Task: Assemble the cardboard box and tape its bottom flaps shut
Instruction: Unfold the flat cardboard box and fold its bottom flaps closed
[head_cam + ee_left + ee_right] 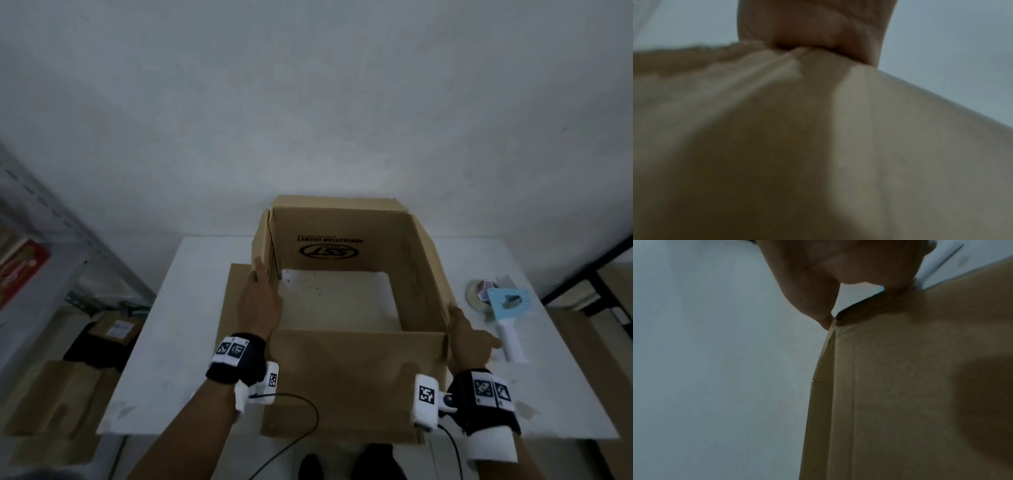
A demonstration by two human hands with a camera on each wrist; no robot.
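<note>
The box (349, 308) is standing opened up as a square tube on the white table (191, 342), with the tabletop showing straight through its middle. Upside-down black lettering is facing us on the inner far wall. The near wall is hanging out past the table's front edge, and a flat flap is lying out to the left on the tabletop.

The left hand (259, 303) is gripping the box's left wall at its top edge, thumb on the outside and the rest of the hand reaching over toward the inside; the fingers themselves are hidden behind the cardboard. In the left wrist view, that hand (813, 30) is sitting right on the cardboard edge (818, 129), blurred, so exactly how far the fingers are curling I cannot tell.

The right hand (467, 339) is holding the near right corner, thumb sticking out to the right. The right wrist view is showing the hand (838, 272) pinching over the top rim of the box (910, 386) right at the corner seam, the fingers narrow around the edge.

Off to the right on the table, well apart from the box, a tape gun (503, 315) with a light blue body and white handle is lying flat.
</note>
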